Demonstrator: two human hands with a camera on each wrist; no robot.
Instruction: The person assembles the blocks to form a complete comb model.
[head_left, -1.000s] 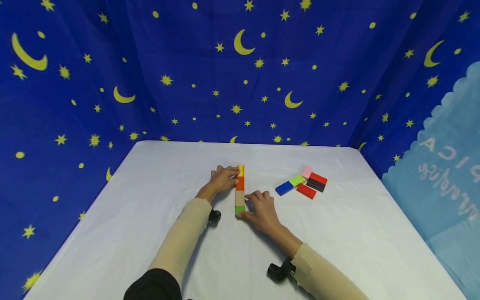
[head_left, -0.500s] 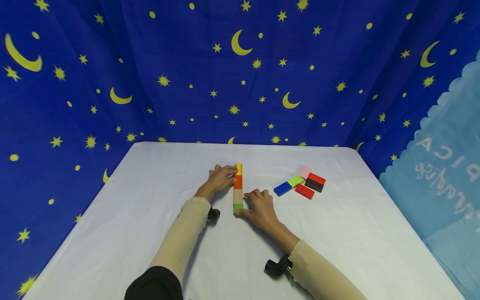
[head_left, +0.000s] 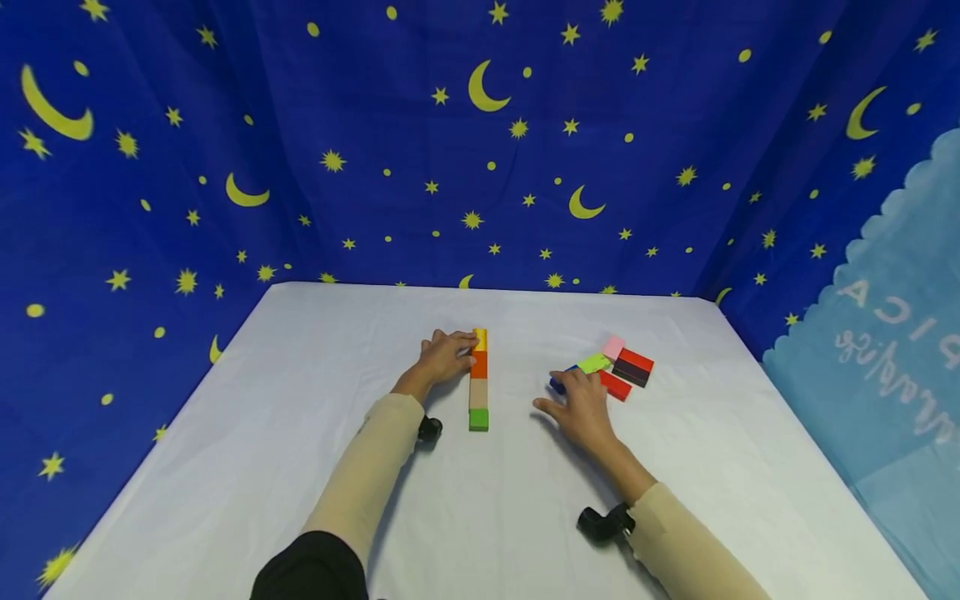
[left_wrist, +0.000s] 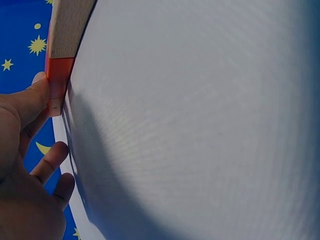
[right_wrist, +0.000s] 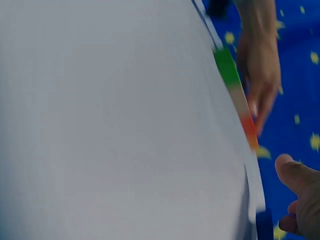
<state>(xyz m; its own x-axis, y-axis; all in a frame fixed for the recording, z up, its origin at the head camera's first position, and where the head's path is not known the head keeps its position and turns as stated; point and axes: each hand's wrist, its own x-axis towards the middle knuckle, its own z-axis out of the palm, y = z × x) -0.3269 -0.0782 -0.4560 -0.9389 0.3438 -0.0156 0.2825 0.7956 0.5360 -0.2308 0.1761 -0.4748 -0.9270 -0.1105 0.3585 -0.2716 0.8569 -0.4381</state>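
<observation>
A straight row of blocks lies on the white table: a yellow block [head_left: 482, 335] at the far end, then an orange block [head_left: 480, 365], a plain wood-coloured block [head_left: 478, 393] and a green block [head_left: 478, 420] nearest. My left hand [head_left: 441, 358] touches the row from the left, with the index finger at the yellow block and the thumb against the orange one. Over the loose blocks at right, my right hand [head_left: 587, 410] holds its thumb spread from the fingers. A blue block [head_left: 556, 386] is partly hidden beneath those fingers; contact is unclear.
Beyond the right hand lie a lime green block [head_left: 595, 362], a pink block [head_left: 613, 347], a dark block [head_left: 631, 373] beside a red block [head_left: 637, 359], and another red block [head_left: 616, 386]. A blue star-patterned curtain [head_left: 405, 133] stands behind the white table [head_left: 705, 433].
My right hand has left the near end of the row and moved right to the loose blocks, uncovering the green block. The left hand has stayed at the row.
</observation>
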